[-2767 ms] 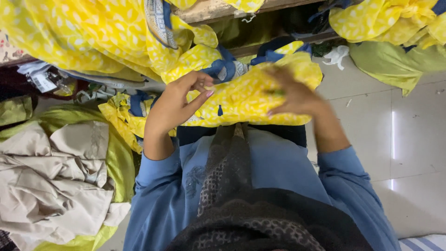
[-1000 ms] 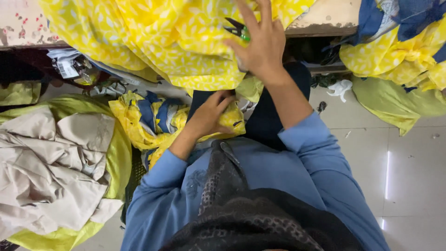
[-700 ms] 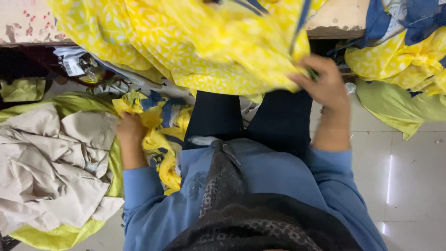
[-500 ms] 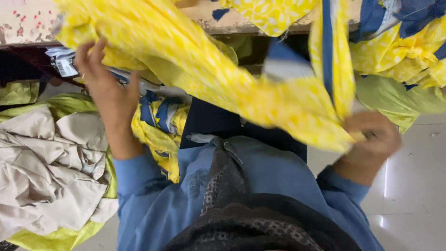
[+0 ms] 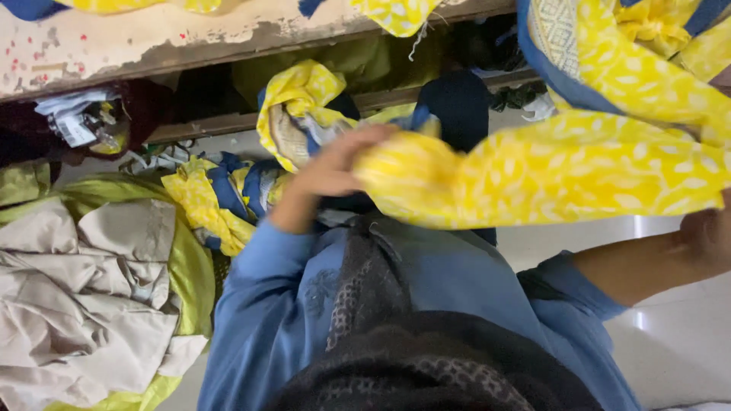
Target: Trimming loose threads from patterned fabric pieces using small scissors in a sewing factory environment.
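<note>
A yellow cloth with a white leaf print and blue trim (image 5: 563,171) stretches across the middle and right of the view. My left hand (image 5: 335,169) grips one end of it in front of my chest. My right hand (image 5: 712,236) is at the far right edge, under the cloth's other end, mostly hidden by the fabric; it seems to hold that end. Blue sleeves cover both my forearms. More of the same yellow and blue fabric (image 5: 301,114) is bunched just behind my left hand.
A worn wooden table edge (image 5: 190,42) runs across the top. A heap of beige cloth (image 5: 84,297) on lime-green fabric (image 5: 186,274) lies at the left. A yellow and blue bundle (image 5: 213,198) sits beside it. Pale floor tiles (image 5: 678,342) show at the right.
My left hand came down from the table edge to the cloth's end at my chest. The right hand swung further right, pulling the cloth out lengthwise.
</note>
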